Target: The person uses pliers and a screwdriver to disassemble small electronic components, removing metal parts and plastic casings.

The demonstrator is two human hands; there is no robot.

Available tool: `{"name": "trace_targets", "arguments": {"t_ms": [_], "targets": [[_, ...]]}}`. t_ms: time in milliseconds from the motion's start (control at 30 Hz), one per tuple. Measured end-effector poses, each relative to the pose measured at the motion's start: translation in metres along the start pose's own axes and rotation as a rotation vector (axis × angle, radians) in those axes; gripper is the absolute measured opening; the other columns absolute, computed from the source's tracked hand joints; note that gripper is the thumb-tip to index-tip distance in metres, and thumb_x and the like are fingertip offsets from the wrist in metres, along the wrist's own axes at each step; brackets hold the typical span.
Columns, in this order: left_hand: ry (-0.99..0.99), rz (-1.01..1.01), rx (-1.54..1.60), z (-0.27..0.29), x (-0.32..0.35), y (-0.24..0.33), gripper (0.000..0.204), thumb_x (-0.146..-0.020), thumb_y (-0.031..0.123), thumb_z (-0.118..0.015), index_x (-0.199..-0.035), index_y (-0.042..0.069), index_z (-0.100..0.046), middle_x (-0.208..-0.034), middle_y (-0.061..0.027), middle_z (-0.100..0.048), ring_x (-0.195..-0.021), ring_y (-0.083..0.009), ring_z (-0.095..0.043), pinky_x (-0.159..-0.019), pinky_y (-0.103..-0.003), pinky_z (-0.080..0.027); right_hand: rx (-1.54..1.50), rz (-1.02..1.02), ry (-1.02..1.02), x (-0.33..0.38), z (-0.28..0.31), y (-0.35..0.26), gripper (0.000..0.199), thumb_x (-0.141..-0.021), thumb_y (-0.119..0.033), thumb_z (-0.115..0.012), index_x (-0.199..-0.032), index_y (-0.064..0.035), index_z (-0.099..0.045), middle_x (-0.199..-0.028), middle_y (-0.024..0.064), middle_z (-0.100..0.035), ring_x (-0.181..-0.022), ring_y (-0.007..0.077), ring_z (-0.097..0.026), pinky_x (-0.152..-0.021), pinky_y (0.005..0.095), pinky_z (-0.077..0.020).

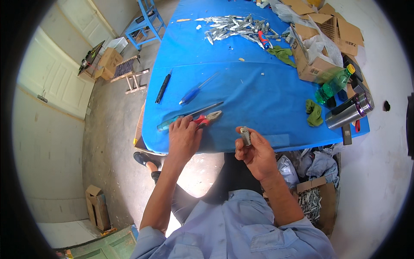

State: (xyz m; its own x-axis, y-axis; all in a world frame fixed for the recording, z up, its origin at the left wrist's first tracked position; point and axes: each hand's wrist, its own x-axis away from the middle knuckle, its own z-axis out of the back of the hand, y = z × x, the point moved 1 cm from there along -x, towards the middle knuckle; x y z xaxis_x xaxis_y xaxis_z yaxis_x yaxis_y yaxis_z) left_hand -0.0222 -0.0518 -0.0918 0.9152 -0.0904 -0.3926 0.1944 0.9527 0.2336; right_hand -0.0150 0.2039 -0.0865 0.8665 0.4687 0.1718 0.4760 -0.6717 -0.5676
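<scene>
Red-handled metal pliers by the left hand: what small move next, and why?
Probably close the left hand around the red-handled metal pliers: it lies at their handles, while the right hand holds up a small grey oblong piece.

Light blue shirt (pixel 222 237), button front, stitched chest pockets (pixel 271 242), sleeves (pixel 151 242) ending about the elbow, dark trousers (pixel 236 175), one black low-cut shoe (pixel 140 159).

Left hand (pixel 184 137): over the pliers (pixel 211 117), near the table's (pixel 276 103) front edge;
Right hand (pixel 258 154): right of the pliers, holding a part (pixel 246 135);
Farther screwdriver (pixel 189 96): behind the nearer screwdriver (pixel 165 124), right of a hand tool (pixel 162 90);
Heap (pixel 233 29): on the table's far end;
Carton (pixel 307 65): on the table's right side, behind the bottle (pixel 335 85);
Flask (pixel 349 112): before the bottle;
Chair (pixel 151 19): on the floor (pixel 114 159), left of the table
</scene>
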Motion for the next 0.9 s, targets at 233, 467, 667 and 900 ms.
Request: {"name": "trace_targets", "arguments": {"t_ms": [233,467,667,900], "targets": [[-0.153,0.756,1.216,0.037,0.058,0.015,0.039,-0.105,0.028,-0.058,-0.129,-0.003,-0.063,-0.126,-0.0191,-0.067,-0.104,-0.0284,-0.07,-0.085,-0.04,-0.057,-0.064,-0.047,0.011,0.008,-0.002,0.011,0.039,-0.112,-0.028,-0.045,-0.139,-0.0018,-0.057,-0.1,0.0081,-0.069,-0.082,0.0145,-0.064,-0.074,0.0285,-0.052],[-0.053,0.868,1.799,0.076,0.114,0.059,0.068,-0.093,0.024,-0.069,-0.145,-0.009,-0.04,-0.14,-0.0299,-0.056,-0.118,-0.0441,-0.065,-0.099,-0.053,-0.056,-0.021,-0.132,0.019,0.011,-0.023,0.029,0.038,-0.112,-0.028,-0.046,-0.137,-0.0016,-0.058,-0.093,0.0049,-0.064,-0.075,0.0129,-0.057,-0.07,0.0272,-0.0483],[-0.18,0.891,1.703,0.071,0.146,0.068,0.038,-0.084,0.014,-0.075,-0.114,-0.003,-0.057,-0.126,-0.0227,-0.065,-0.12,-0.0342,-0.066,-0.104,-0.048,-0.053,0.38,-0.036,0.067,0.016,-0.042,0.048,0.03,-0.11,-0.021,-0.051,-0.127,0.0005,-0.065,-0.078,-0.001,-0.058,-0.067,0.0072,-0.049,-0.061,0.0241,-0.0415],[-0.168,0.862,1.575,0.075,0.152,0.066,0.022,-0.087,0.005,-0.071,-0.106,0.003,-0.06,-0.137,-0.0105,-0.062,-0.12,-0.014,-0.058,-0.1,-0.03,-0.046,0.54,0.104,0.06,0.018,-0.049,0.057,0.029,-0.11,-0.018,-0.051,-0.124,0.0027,-0.066,-0.073,-0.0017,-0.057,-0.064,0.0053,-0.049,-0.058,0.0235,-0.0395]]}}
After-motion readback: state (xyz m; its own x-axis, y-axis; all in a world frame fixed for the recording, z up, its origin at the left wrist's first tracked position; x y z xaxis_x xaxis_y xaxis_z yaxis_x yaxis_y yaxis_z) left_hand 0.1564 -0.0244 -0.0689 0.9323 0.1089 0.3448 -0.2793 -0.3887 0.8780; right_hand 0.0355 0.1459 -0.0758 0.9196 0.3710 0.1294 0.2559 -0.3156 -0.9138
